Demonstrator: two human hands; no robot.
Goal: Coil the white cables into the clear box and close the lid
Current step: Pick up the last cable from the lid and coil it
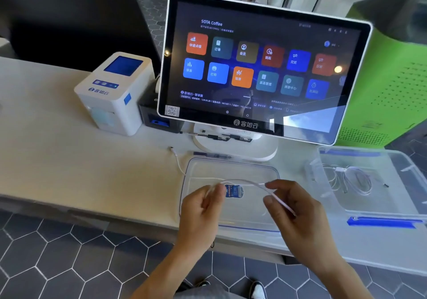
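A thin white cable (245, 181) arches between my two hands above the clear lid (258, 171), which lies flat on the counter and carries a blue label (233, 191). My left hand (203, 208) pinches one part of the cable; my right hand (293, 208) pinches another. The cable's free end with its plug (172, 150) trails off to the left over the counter. To the right stands the clear box (392, 197) with blue latches, open, holding coiled white cables (351, 178).
A touchscreen terminal (261, 67) on a white stand is right behind the lid. A white receipt printer (115, 93) sits at left, a green cabinet (392, 86) at right. Pens lie at the stand's foot. The counter edge runs under my wrists.
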